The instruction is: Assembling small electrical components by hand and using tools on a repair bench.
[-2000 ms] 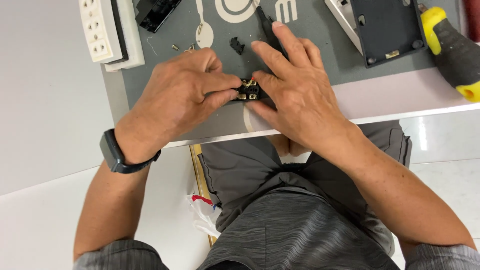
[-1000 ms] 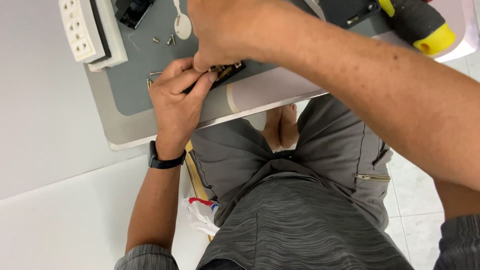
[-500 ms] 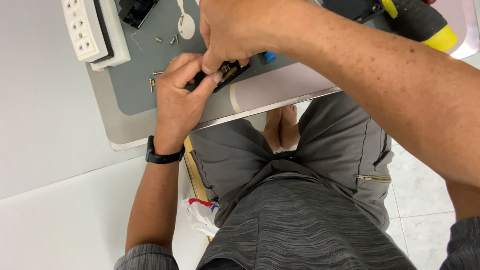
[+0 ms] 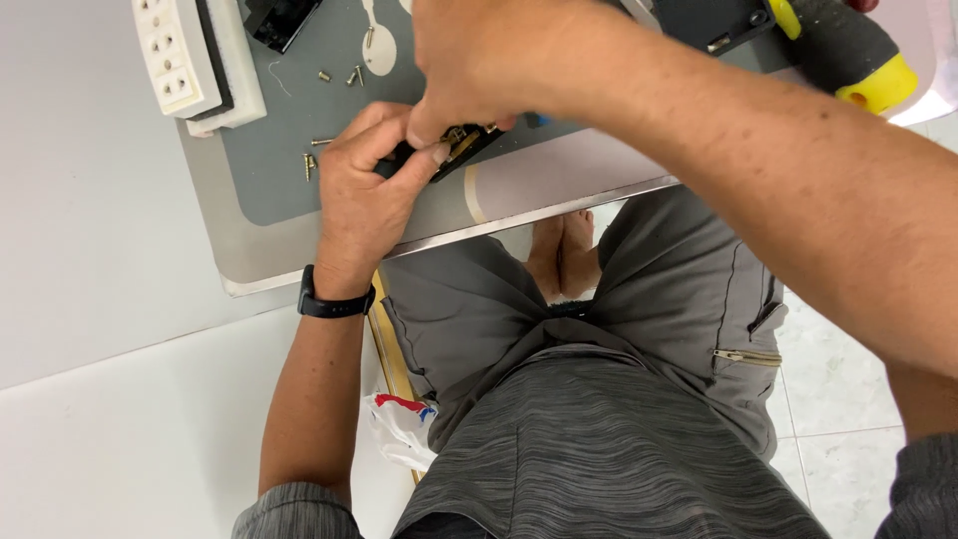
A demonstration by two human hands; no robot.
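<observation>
A small white table (image 4: 249,262) with a metal-trimmed edge carries a grey work mat (image 4: 289,150). To its left and below runs a plain white surface (image 4: 110,329), smooth and evenly lit. At the lower right the floor (image 4: 858,449) is pale marbled tile with thin grout lines, and a bright glare falls at the table's far right corner.

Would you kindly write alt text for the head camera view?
Both hands, left hand and right hand, grip a small black part with brass contacts over a grey mat. Loose brass screws, a white socket strip and a yellow-black tool handle lie nearby.
</observation>
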